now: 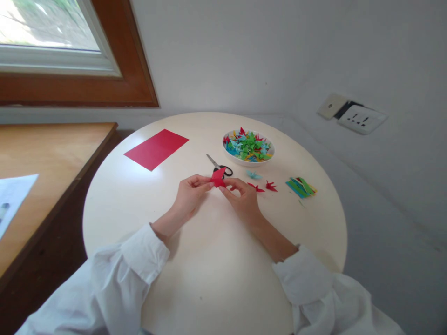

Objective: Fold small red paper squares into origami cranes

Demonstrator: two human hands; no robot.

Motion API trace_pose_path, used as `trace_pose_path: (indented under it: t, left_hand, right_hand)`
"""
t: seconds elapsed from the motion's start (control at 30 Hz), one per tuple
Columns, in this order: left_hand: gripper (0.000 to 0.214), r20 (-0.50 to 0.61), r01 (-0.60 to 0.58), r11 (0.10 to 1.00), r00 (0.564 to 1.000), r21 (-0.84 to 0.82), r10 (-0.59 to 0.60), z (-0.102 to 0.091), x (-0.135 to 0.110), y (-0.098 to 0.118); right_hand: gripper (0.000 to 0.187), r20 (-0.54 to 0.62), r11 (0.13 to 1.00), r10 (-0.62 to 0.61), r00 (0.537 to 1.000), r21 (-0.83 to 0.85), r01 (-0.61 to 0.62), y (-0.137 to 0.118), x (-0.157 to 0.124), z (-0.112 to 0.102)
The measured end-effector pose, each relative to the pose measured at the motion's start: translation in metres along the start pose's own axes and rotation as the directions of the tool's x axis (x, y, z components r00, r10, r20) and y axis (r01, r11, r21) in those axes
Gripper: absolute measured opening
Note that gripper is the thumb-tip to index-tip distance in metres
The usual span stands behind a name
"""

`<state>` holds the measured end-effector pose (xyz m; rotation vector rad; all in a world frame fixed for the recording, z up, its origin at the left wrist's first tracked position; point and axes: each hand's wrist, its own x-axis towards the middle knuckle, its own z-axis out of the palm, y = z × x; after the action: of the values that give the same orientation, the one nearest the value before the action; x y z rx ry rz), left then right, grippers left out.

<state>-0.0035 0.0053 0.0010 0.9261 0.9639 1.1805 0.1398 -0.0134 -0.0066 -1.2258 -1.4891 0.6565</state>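
A small folded piece of red paper (218, 177) is held up between both hands, with a pointed flap standing upward. My left hand (191, 193) pinches its left edge between thumb and fingers. On the other side, my right hand (242, 197) grips the lower right corner with thumb and forefinger. Just behind the paper lie black-handled scissors (227, 170), partly hidden, blades pointing away to the left. Near my right hand's knuckles rest two red paper cranes, one partly covered (256, 188) and one in full sight (271, 186), plus a light blue paper crane (253, 175).
A white bowl (249, 163) full of colourful paper cranes stands at the back of the round white table (118, 209). A red paper sheet (157, 149) lies back left, and a pile of coloured paper strips (301, 187) lies right. A wooden desk (45, 153) adjoins the left.
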Motion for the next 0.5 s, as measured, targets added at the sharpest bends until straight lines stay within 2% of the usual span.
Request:
trace_pose_path:
  t: [0.17, 0.5]
  left_hand:
    - [0.022, -0.018, -0.017, 0.999, 1.0, 0.029, 0.017, 0.0033, -0.0021, 0.0032]
    - [0.018, 0.031, -0.09, 0.988, 0.996, 0.128, 0.086, 0.0028, -0.0015, 0.0031]
  right_hand:
    - [0.014, 0.008, 1.0, -0.013, 1.0, -0.013, 0.013, -0.0003, -0.0002, 0.0006]
    - [0.014, 0.01, 0.999, -0.001, 1.0, -0.035, 0.001, 0.0016, 0.0008, -0.0004]
